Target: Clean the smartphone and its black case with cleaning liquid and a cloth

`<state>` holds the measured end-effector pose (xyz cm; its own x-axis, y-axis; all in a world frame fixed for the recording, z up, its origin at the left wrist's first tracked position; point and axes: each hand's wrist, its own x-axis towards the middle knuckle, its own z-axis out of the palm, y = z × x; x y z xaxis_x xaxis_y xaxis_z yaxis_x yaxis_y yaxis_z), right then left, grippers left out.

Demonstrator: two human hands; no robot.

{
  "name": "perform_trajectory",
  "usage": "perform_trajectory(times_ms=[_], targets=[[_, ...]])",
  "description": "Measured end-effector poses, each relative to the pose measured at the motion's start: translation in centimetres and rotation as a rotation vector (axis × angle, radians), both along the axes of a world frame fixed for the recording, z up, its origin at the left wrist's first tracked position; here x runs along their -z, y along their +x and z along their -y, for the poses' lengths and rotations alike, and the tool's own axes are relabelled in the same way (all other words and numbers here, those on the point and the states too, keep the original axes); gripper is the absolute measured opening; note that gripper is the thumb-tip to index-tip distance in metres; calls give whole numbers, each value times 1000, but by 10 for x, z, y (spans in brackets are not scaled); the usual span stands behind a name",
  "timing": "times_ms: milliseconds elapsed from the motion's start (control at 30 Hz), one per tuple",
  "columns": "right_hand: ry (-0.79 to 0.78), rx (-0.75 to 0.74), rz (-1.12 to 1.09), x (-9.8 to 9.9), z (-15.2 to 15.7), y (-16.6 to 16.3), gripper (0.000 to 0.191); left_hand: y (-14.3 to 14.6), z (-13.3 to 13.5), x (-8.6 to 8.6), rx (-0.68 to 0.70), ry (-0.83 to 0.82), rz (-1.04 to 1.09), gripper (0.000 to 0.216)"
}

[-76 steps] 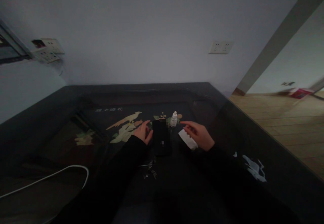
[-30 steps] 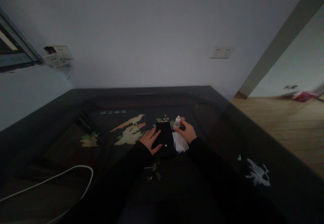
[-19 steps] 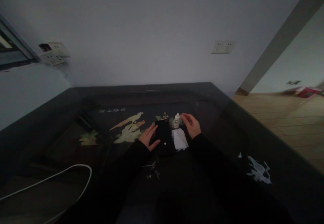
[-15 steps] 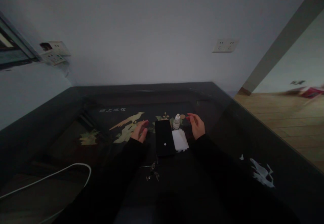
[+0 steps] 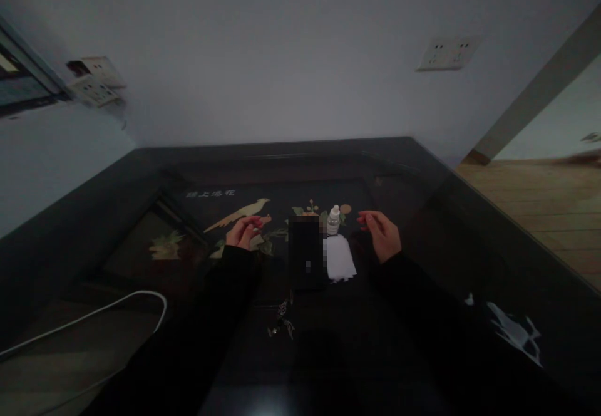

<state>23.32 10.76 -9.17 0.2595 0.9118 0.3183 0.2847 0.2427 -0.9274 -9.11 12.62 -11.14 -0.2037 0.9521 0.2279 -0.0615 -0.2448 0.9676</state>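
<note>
A black phone [image 5: 305,254] lies flat on the dark table [image 5: 422,228], screen up. A white cloth [image 5: 340,259] rests against its right edge. Just beyond the cloth a small white dropper bottle [image 5: 333,220] stands upright. My left hand [image 5: 243,232] hovers to the left of the phone with its fingers curled in, holding nothing that I can see. My right hand [image 5: 382,234] is raised to the right of the cloth, fingers loosely bent and apart, empty. Neither hand touches the phone, the cloth or the bottle.
A bunch of keys [image 5: 280,322] lies near me, below the phone. A white cable [image 5: 103,312] loops at the left. Torn white scraps [image 5: 514,331] lie at the right. The table top has an inlaid bird picture [image 5: 239,212]. Wall sockets [image 5: 448,52] sit behind.
Both hands have come off the phone and the bottle and drawn apart to either side. The cloth now lies spread beside the phone. The view has shifted a little.
</note>
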Motion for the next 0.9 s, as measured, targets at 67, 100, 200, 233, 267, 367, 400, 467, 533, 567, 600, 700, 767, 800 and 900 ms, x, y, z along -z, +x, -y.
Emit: perform_trajectory(times_ms=[67,100,200,233,267,367,400,467,533,567,600,700,767,800,900], targets=[[-2,-3,11,-1,2,-2,34,0,0,-1,29,-10,-10,27],[-2,-4,17,-2,2,-3,34,0,0,-1,41,-13,-15,27],[0,-13,36,-3,5,-5,34,2,2,-3,53,-9,-31,26],[0,-17,42,-4,5,-6,34,3,3,-3,50,-5,-36,25],[0,-22,47,-4,6,-7,34,4,3,-3,45,-2,-41,24],[0,-34,59,-4,7,-7,34,6,4,-3,22,2,-59,23],[0,-37,62,-4,7,-7,34,6,4,-2,15,2,-66,22],[-1,-43,68,-4,7,-7,34,7,4,-1,8,1,-82,22],[-3,-50,75,-4,7,-8,34,7,4,0,6,3,-95,23],[-4,-53,79,-4,7,-8,34,8,3,0,7,6,-101,23],[-4,-55,83,-4,7,-8,34,8,3,0,9,10,-107,24],[0,-53,93,-4,7,-9,33,10,4,0,20,15,-124,24],[3,-50,102,-3,7,-9,33,11,5,1,29,13,-134,23],[5,-48,109,-3,7,-9,33,11,5,1,33,13,-140,23],[16,-38,144,-1,5,-6,33,11,5,1,44,20,-165,21]])
